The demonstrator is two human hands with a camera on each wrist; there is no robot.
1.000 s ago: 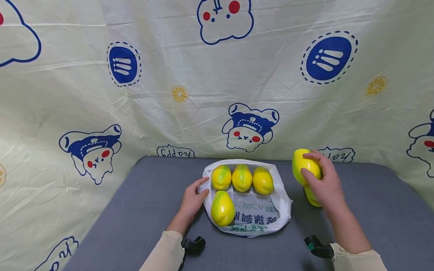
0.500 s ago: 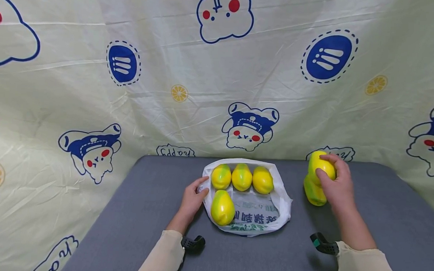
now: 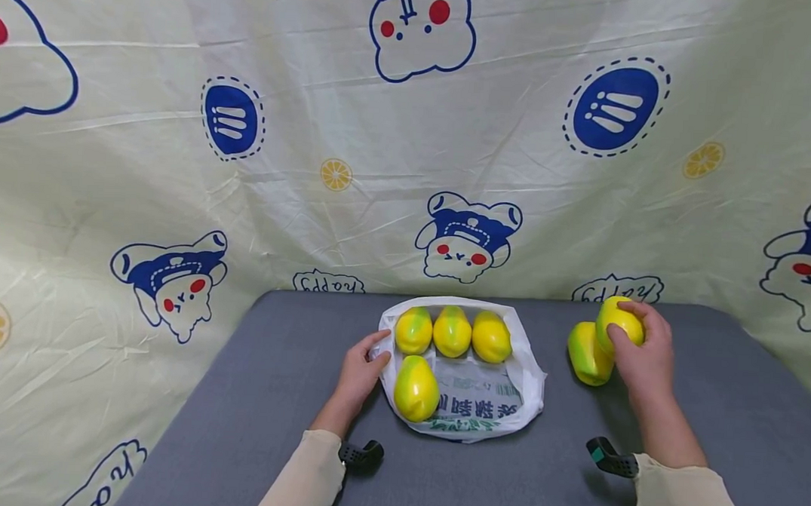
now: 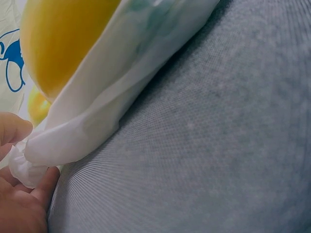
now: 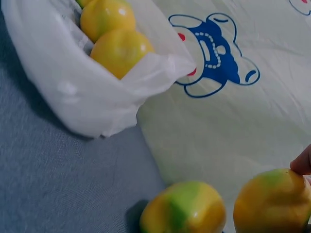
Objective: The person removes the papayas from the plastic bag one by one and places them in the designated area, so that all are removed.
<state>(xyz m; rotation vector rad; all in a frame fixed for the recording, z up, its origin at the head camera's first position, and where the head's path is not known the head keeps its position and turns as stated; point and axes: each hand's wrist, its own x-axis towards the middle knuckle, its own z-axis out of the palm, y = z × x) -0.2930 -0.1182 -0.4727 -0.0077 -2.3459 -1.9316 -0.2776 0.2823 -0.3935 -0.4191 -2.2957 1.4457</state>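
My right hand grips a smooth, oval yellow-green fruit, papaya-like in shape, with thumb and fingers around its right side. Just left of it a second such fruit rests on the grey surface, and the two overlap in the head view. At the centre a white plastic bag lies with its mouth spread wide. My left hand pinches its left rim; the left wrist view shows the bunched plastic between thumb and fingers. Inside the bag, several like fruits sit: a row along the back and one fruit at front left.
The grey cloth-covered table reaches back to a pale curtain printed with cartoon bears and orange slices. A black wrist device is on the left wrist, and another black device on the right.
My right hand has moved right and a little toward me with the fruit, uncovering more of the second fruit. The left hand and the bag have stayed in place.
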